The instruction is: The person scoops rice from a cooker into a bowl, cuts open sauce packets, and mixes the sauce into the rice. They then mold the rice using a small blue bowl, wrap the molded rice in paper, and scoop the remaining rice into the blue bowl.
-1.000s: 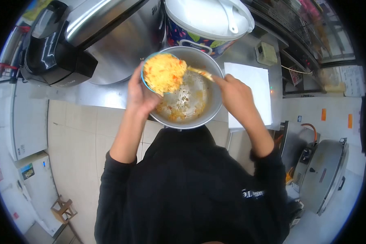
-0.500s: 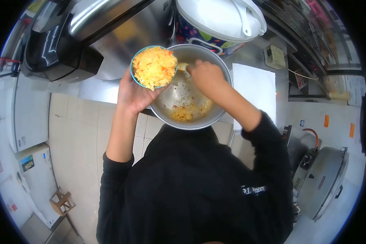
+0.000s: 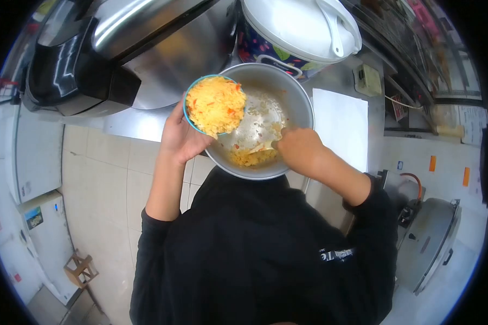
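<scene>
My left hand [image 3: 180, 140] is closed round a bowl with a teal rim [image 3: 186, 112], which it holds over the pot's left edge. Yellow rice with red bits [image 3: 216, 105] is heaped above that rim. Inside the wide metal pot [image 3: 305, 96], my right hand [image 3: 301, 151] grips a pale spoon [image 3: 264, 147], most of whose handle the fingers hide. The spoon's end meets the leftover rice [image 3: 249, 158] on the near side of the pot's bottom. Scattered grains stick to the bare metal beyond it.
Behind the pot stands a patterned container [image 3: 276, 50] with a white lid [image 3: 293, 21] and a white paddle [image 3: 331, 30] on top. A large steel cooker [image 3: 162, 70] is at the left. White paper [image 3: 340, 127] lies on the counter to the right, near a small pale box [image 3: 367, 80].
My right hand has moved the spoon from the pot's far side toward the near side, down to the rice there. The filled bowl sits slightly lower and further right in view.
</scene>
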The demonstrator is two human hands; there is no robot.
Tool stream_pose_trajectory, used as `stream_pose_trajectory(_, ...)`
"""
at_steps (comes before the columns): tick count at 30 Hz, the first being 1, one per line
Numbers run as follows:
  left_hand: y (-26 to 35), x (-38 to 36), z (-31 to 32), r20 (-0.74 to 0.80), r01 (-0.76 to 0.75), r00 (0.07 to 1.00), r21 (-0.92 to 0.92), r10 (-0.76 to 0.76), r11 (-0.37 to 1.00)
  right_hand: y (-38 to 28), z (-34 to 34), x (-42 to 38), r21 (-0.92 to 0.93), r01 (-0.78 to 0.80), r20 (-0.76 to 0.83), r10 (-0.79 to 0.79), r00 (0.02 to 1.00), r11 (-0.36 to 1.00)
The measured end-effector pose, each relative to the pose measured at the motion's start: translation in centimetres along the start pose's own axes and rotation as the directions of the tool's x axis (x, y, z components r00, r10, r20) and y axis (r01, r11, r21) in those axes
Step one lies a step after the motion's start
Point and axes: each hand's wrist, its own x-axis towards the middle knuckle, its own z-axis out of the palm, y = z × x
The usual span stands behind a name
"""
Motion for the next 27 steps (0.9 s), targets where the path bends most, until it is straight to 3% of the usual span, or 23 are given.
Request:
stream_pose_trajectory(2, 0.1, 0.0, 0.2, -0.032, -0.004, 0.999, 0.056, 0.006, 0.998, -0.3, -0.5, 0.3, 0.026, -0.010, -0.074, 0.012, 0.997, 1.000)
stream_pose_trajectory(3, 0.1, 0.2, 0.2, -0.062, 0.002, 0.998, 0.084, 0.004, 0.996, -0.1, -0.8, 1.9, 0.058, -0.049, -0.211, 0.061, 0.976, 0.997)
stream_pose_trajectory(5, 0.0, 0.3, 0.0, -0.125, -0.001, 0.992, 0.143, 0.019, 0.990, 0.2, 1.0, 5.2, -0.018, 0.001, -0.323, -0.007, 0.946, 1.000)
stream_pose_trajectory(6, 0.3, 0.3, -0.6, -0.086, 0.010, 0.996, 0.072, -0.004, 0.997, -0.1, 0.9, 6.3, -0.058, 0.024, -0.379, -0.044, 0.924, 0.998)
stream_pose_trajectory(7, 0.5, 0.3, -1.6, -0.044, 0.027, 0.999, -0.003, -0.027, 1.000, -1.3, 1.2, 5.7, 0.051, -0.018, -0.215, 0.029, 0.976, 0.999)
stream_pose_trajectory(8, 0.5, 0.1, -2.3, -0.004, 0.046, 0.999, -0.086, -0.047, 0.995, -1.8, 1.1, 3.7, 0.042, 0.028, -0.115, -0.023, 0.993, 0.999)
stream_pose_trajectory(10, 0.2, 0.4, -2.0, -0.067, 0.018, 0.998, 0.008, -0.017, 1.000, -1.0, 0.5, -0.1, 0.024, 0.124, 0.097, -0.126, 0.987, 0.992)
stream_pose_trajectory(13, -0.4, 0.4, -1.3, -0.106, 0.008, 0.994, 0.035, -0.004, 0.999, 0.6, -1.6, 1.7, 0.008, -0.132, -0.048, 0.132, 0.990, 0.991)
stream_pose_trajectory(16, -0.8, 0.6, -0.6, -0.116, 0.002, 0.993, -0.055, -0.008, 0.998, 1.9, 0.9, 5.6, -0.106, -0.212, -0.202, 0.188, 0.961, 0.971)
stream_pose_trajectory(19, -0.7, 0.7, 0.0, -0.170, -0.023, 0.985, -0.029, 0.018, 0.999, -0.4, -0.4, 0.6, -0.054, -0.086, 0.153, 0.093, 0.984, 0.995)
stream_pose_trajectory(22, -0.6, 0.8, 0.2, -0.172, -0.015, 0.985, 0.012, 0.017, 1.000, -0.4, -1.3, -0.6, -0.072, -0.084, 0.084, 0.090, 0.992, 0.994)
stream_pose_trajectory(25, -0.7, 0.8, 0.4, -0.158, -0.003, 0.987, 0.022, 0.007, 1.000, 2.4, -0.4, 4.8, -0.080, -0.238, -0.250, 0.211, 0.945, 0.968)
stream_pose_trajectory(27, -0.4, 0.8, 0.2, -0.143, -0.002, 0.990, -0.008, 0.001, 1.000, 1.9, -0.3, 3.7, -0.093, -0.236, -0.141, 0.222, 0.965, 0.967)
